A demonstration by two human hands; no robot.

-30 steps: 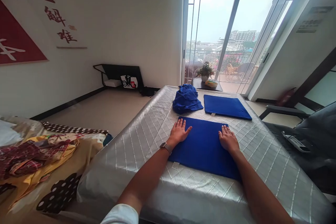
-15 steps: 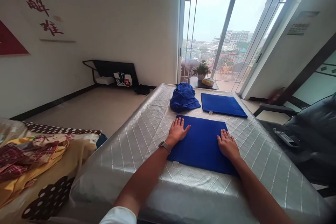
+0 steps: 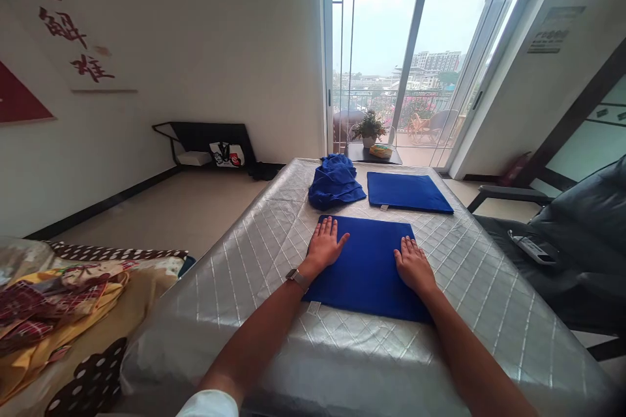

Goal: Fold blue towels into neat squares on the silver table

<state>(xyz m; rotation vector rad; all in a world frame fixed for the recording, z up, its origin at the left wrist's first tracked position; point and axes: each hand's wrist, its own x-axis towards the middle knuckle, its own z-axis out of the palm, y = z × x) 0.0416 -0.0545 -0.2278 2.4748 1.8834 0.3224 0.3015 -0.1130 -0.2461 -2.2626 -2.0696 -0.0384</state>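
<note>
Flat in front of me lies a blue folded cloth (image 3: 366, 267), with a small white tag at its near left edge. My left hand (image 3: 325, 244) rests palm down on its left side, fingers stretched out and thumb apart. On its right edge lies my right hand (image 3: 415, 265), also flat with the fingers extended. Neither hand grips anything. Beyond them, a second flat blue folded cloth (image 3: 409, 192) with a white tag is at the far right. Beside it, to the left, sits a crumpled heap of blue cloth (image 3: 336, 182).
A mattress in silvery quilted covering (image 3: 244, 273) bears the cloths. At left is bedding with yellow and plaid fabric (image 3: 63, 303). A black armchair (image 3: 562, 267) with a remote stands right. Behind are a potted plant (image 3: 369, 127) on a small table and a glass sliding door (image 3: 376, 32).
The view has shifted slightly, so the scene sits a little further left. Both hands stay flat on the near blue cloth, with hardly any movement against it.
</note>
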